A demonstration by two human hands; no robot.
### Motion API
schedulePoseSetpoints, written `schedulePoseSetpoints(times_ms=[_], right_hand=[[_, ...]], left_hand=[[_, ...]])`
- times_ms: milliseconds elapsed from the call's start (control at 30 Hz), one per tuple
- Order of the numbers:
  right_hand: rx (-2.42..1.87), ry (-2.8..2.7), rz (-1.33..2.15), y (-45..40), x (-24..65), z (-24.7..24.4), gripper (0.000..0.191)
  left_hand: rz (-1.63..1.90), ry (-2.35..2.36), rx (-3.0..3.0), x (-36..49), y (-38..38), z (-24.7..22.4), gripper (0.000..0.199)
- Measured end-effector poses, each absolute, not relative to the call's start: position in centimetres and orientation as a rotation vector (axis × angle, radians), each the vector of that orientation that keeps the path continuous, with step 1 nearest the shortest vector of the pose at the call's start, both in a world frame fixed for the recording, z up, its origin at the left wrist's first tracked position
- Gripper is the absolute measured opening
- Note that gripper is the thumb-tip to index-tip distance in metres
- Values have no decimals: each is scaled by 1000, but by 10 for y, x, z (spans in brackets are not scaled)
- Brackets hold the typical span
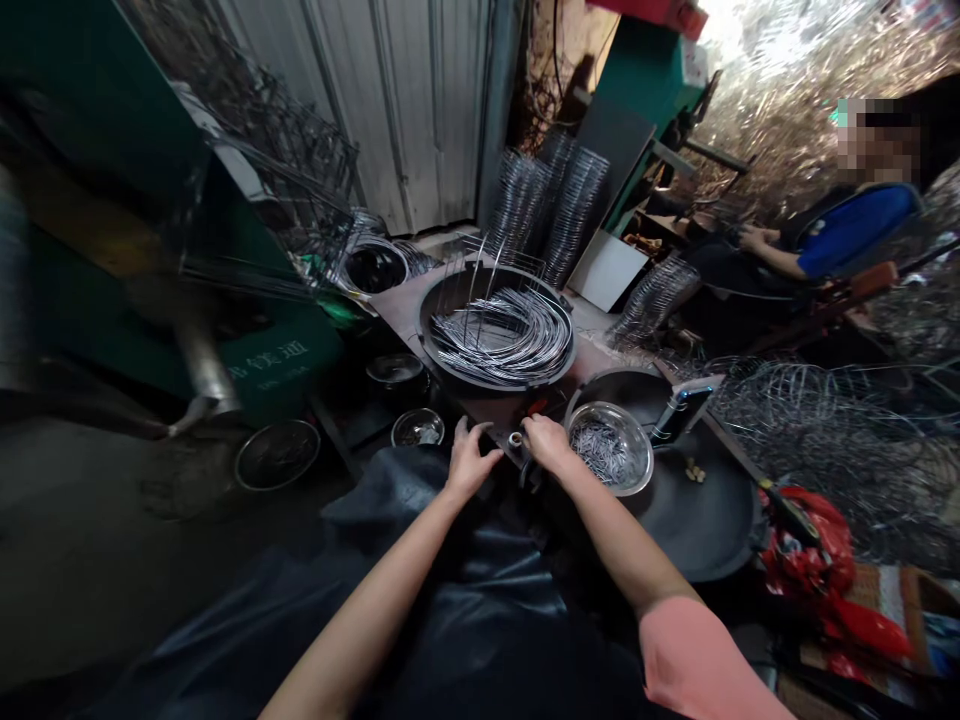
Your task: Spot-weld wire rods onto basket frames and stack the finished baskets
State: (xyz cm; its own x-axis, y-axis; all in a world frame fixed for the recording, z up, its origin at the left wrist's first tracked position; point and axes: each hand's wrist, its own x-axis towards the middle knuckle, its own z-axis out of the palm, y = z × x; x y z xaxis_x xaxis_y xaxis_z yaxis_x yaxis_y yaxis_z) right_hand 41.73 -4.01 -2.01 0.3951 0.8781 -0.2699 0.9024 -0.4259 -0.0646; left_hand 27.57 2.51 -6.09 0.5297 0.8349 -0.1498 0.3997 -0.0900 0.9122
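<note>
A wide dark pan (pixel 431 365) holds a coil of shiny wire rings (pixel 536 345), with thin wire frames standing upright in it. My left hand (pixel 471 458) is just below the pan near the table edge, fingers spread and nothing seen between them. Beside it on the right, my right hand (pixel 545 440) has its fingers bent together near a small round metal part (pixel 515 439); what they hold, if anything, is too small to tell. A steel bowl of short metal pieces (pixel 600 452) sits right of my right hand.
A large black tray (pixel 705 520) carries a phone (pixel 684 410) at the right. A small bowl (pixel 418 428) is left of my left hand. Green machinery (pixel 277 360) stands at the left. Another person (pixel 847 235) sits at the upper right, beside stacked wire rings (pixel 656 295).
</note>
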Motion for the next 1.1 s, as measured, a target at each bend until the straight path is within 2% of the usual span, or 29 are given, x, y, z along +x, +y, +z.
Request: schedulePoseSetpoints(times_ms=[133, 233, 367, 433, 500, 600, 667, 900, 1100], right_hand=[[3019, 1637, -584, -45, 433, -27, 31], [3331, 1564, -1006, -54, 447, -32, 33], [3362, 1514, -1686, -67, 453, -41, 35], [3309, 1529, -1854, -70, 451, -45, 35], [3248, 1593, -1710, -68, 448, -50, 33], [3073, 1770, -1168, -61, 446, -55, 29], [2942, 1837, -949, -55, 445, -58, 32], [2674, 2103, -823, -50, 440, -59, 39], [2335, 2491, -698, -53, 439, -26, 33]], left_hand=[[257, 1115, 2104, 294, 25, -72, 53], [182, 1116, 2248, 304, 24, -83, 56], [165, 1114, 2276, 311, 23, -100, 53], [190, 1114, 2270, 312, 23, -107, 50], [216, 1093, 2272, 312, 23, -112, 48], [222, 1051, 2280, 314, 24, -116, 41], [218, 1043, 2285, 316, 25, -118, 36], [315, 1003, 2323, 311, 24, -106, 30], [421, 887, 2411, 292, 21, -72, 31]])
